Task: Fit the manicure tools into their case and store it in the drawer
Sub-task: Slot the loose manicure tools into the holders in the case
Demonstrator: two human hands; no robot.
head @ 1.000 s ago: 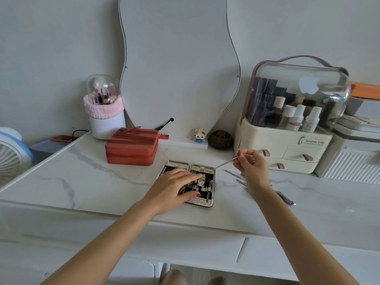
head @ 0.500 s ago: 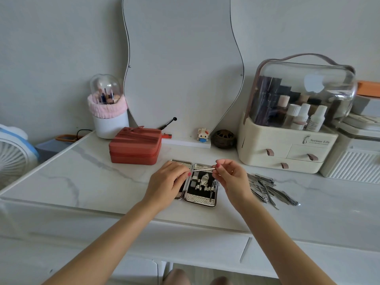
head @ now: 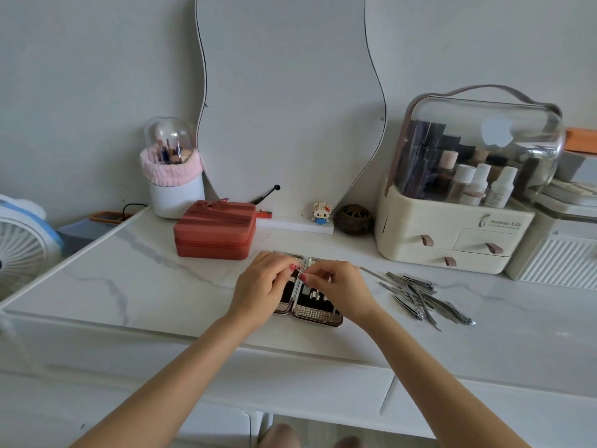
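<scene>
- So, head view: both hands are working over the open manicure case [head: 318,315], which is lying flat on the marble tabletop [head: 135,286] right under them.
- Left hand [head: 263,286] and right hand [head: 339,286] are each pinching an end of one thin metal tool [head: 299,271], fingers curled, tips almost touching above the case hinge.
- Progress looks early: a few tools are sitting in the right half of the case, while a pile of loose tools [head: 420,292] is lying just right of the right hand, still to fit.
- Case is still open; no drawer step started as far as I can tell.
- Versus the earlier frames: the right hand has brought the tool in from out by the pile, and the left hand has lifted off the case to meet it.
</scene>
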